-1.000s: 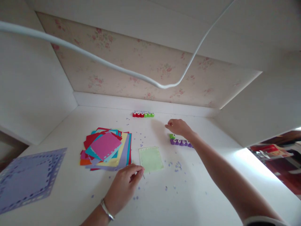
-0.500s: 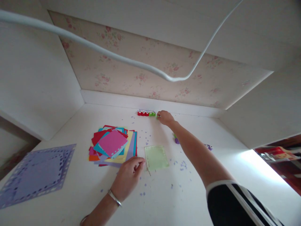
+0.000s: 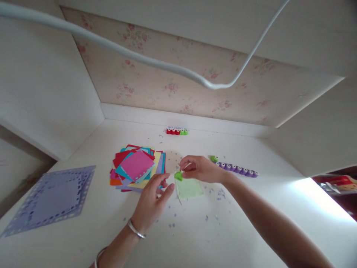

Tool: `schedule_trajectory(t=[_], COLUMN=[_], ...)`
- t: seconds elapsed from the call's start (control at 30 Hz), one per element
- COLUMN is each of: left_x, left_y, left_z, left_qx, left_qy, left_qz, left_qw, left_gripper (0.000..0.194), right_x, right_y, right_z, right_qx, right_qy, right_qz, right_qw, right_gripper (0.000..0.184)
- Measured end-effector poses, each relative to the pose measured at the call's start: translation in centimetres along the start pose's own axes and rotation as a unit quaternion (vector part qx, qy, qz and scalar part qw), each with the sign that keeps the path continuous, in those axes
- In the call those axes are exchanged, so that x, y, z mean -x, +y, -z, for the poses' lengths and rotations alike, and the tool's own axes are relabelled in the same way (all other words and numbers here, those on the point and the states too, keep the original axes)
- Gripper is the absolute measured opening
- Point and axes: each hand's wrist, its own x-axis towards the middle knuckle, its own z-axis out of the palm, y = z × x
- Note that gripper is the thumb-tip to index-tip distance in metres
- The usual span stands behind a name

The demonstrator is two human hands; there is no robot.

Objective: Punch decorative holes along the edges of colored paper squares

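Note:
My right hand (image 3: 199,168) grips a small green paper punch (image 3: 179,176) over the top left corner of a pale green paper sheet (image 3: 190,189). Whether the paper sits inside the punch's slot I cannot tell. My left hand (image 3: 153,197), thumb and fingers apart and holding nothing, is just left of the sheet, near the punch. A row of red and green punches (image 3: 177,131) stands by the back wall. To the right lies a row of purple punches (image 3: 237,168), with another green punch (image 3: 214,158) at its left end.
Left of centre is a pile of coloured paper (image 3: 138,165). Lilac sheets with punched edges (image 3: 54,199) lie at the far left. Punched bits (image 3: 221,194) are scattered over the white table (image 3: 195,238). A white cable (image 3: 167,69) hangs across the top.
My right hand has come back from the far row to the pale green sheet, carrying a green punch. My left hand's fingers have spread. The purple row, earlier mostly behind my arm, now shows.

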Motion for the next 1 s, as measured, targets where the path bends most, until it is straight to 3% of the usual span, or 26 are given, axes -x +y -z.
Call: schedule_trajectory(t=[0.1, 0.3, 0.37, 0.47, 0.53, 0.63, 0.8, 1.0], left_x=[0.0, -0.1, -0.1, 0.0, 0.0, -0.1, -0.2, -0.1], left_y=[-0.1, -0.7, -0.8, -0.8, -0.8, -1.1, -1.5, -1.4], left_z=[-0.2, 0.0, 0.1, 0.2, 0.2, 0.1, -0.3, -0.5], left_qx=[0.013, -0.027, -0.056, -0.094, -0.102, -0.078, 0.005, 0.026], left_qy=[-0.056, -0.091, -0.103, -0.094, -0.082, -0.077, -0.089, -0.095], left_qz=[-0.021, -0.029, -0.035, -0.054, -0.061, -0.047, -0.022, 0.002], left_qw=[0.998, 0.995, 0.992, 0.990, 0.989, 0.993, 0.996, 0.995], left_gripper=[0.032, 0.036, 0.038, 0.033, 0.030, 0.026, 0.021, 0.023], right_x=[1.0, 1.5, 1.8, 2.2, 2.3, 2.4, 3.0, 4.3], right_y=[-0.3, 0.5, 0.7, 1.3, 2.1, 3.6, 4.8, 5.4], right_z=[-2.7, -4.6, -4.3, -3.2, -2.3, -1.3, -0.3, 0.4], right_qx=[-0.070, -0.130, -0.100, 0.058, 0.198, 0.334, 0.349, 0.285], right_qy=[-0.041, -0.013, -0.004, 0.071, 0.138, 0.155, 0.146, 0.151], right_qz=[-0.007, 0.003, 0.013, 0.042, 0.032, -0.025, -0.091, -0.136], right_qw=[0.997, 0.991, 0.995, 0.995, 0.970, 0.929, 0.921, 0.937], right_gripper=[0.029, 0.024, 0.026, 0.029, 0.038, 0.059, 0.060, 0.026])
